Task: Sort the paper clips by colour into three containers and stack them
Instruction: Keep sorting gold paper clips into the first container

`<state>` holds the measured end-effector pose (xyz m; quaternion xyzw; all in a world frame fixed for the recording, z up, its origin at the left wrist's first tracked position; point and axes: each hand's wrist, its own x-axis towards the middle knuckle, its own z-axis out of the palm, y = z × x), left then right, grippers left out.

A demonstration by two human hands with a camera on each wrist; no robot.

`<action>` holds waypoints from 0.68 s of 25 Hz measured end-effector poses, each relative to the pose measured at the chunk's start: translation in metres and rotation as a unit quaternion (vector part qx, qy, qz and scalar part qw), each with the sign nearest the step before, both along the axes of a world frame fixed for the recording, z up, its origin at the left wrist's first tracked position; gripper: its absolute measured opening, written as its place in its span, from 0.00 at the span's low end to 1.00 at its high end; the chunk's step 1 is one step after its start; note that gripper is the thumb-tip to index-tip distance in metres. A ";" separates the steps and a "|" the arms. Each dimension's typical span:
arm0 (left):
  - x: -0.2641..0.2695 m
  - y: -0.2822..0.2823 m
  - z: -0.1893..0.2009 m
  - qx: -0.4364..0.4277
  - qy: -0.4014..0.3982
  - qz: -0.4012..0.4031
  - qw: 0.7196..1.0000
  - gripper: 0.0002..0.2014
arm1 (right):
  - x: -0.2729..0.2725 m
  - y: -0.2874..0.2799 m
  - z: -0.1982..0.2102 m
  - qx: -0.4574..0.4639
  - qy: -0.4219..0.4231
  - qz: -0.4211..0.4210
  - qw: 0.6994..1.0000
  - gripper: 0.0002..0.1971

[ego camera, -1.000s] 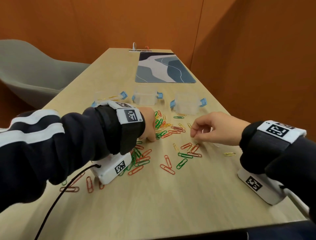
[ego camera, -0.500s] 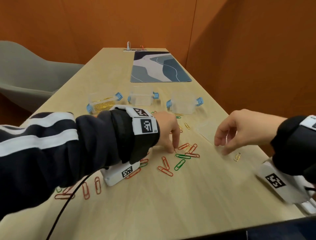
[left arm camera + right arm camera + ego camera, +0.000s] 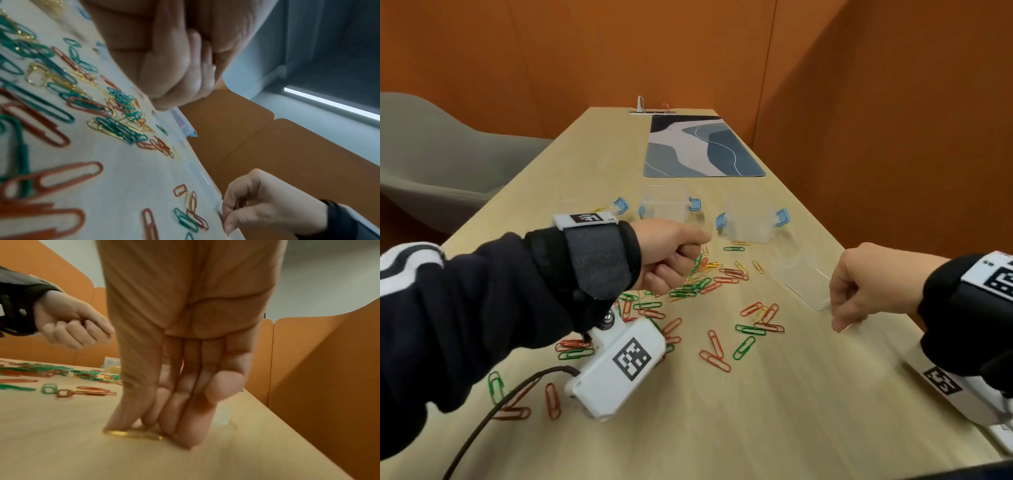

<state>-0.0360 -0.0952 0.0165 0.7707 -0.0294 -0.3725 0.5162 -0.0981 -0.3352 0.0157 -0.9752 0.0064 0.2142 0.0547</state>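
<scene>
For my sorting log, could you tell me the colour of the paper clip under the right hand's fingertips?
Gold: the paper clip shows best in the right wrist view, under the right hand.

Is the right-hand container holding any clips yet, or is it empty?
Empty, as far as the head view shows: the right container looks clear right through, while gold clips show in the left container.

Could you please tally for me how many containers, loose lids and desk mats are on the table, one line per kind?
Clear plastic containers with blue clasps: 3
Loose clear plastic lid: 1
Blue-grey patterned desk mat: 1
Total: 5
</scene>
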 end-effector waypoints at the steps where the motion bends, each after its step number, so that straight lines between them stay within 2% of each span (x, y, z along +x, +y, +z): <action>1: 0.002 0.000 -0.002 -0.012 0.007 0.011 1.000 0.23 | 0.001 0.004 -0.002 0.012 -0.004 -0.002 1.000 0.07; 4: 0.006 -0.012 -0.004 0.029 -0.012 -0.001 0.999 0.17 | 0.003 0.022 -0.010 0.055 -0.036 0.025 0.998 0.09; 6: 0.011 -0.024 -0.005 0.135 -0.126 -0.029 0.982 0.11 | 0.007 0.035 -0.013 0.092 -0.053 0.048 0.993 0.08; 8: 0.019 -0.032 -0.004 0.243 -0.278 -0.071 0.926 0.08 | 0.012 0.041 -0.012 0.135 -0.055 0.045 0.988 0.09; 10: 0.026 -0.036 -0.004 0.304 -0.369 -0.126 0.869 0.09 | 0.014 0.040 -0.011 0.154 -0.027 0.027 0.987 0.12; 12: 0.034 -0.038 -0.005 0.334 -0.376 -0.177 0.846 0.11 | 0.016 0.037 -0.011 0.152 0.002 0.017 0.988 0.11; 14: 0.039 -0.039 -0.007 0.348 -0.373 -0.209 0.834 0.13 | 0.017 0.034 -0.011 0.156 0.013 0.011 0.988 0.07; 17: 0.044 -0.039 -0.013 0.369 -0.377 -0.234 0.817 0.11 | 0.020 0.031 -0.010 0.157 0.013 0.011 0.987 0.03</action>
